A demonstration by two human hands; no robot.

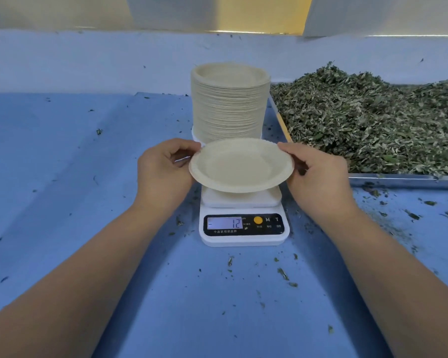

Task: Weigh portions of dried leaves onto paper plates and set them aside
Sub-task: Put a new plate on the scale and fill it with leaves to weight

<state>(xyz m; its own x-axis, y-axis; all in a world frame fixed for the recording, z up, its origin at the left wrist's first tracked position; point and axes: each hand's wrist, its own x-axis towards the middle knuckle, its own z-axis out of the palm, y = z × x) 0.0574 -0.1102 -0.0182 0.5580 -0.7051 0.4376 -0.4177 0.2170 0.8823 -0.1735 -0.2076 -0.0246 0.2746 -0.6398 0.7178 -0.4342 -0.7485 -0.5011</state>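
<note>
An empty cream paper plate hovers just above the white kitchen scale, whose display reads -12. My left hand pinches the plate's left rim and my right hand pinches its right rim. Behind the scale stands a tall stack of the same paper plates. A big heap of dried green leaves fills a metal tray at the right.
The metal tray's front rim runs along the right side. A blue cloth covers the table, with loose leaf crumbs scattered around the scale and at the right. A pale wall rises behind.
</note>
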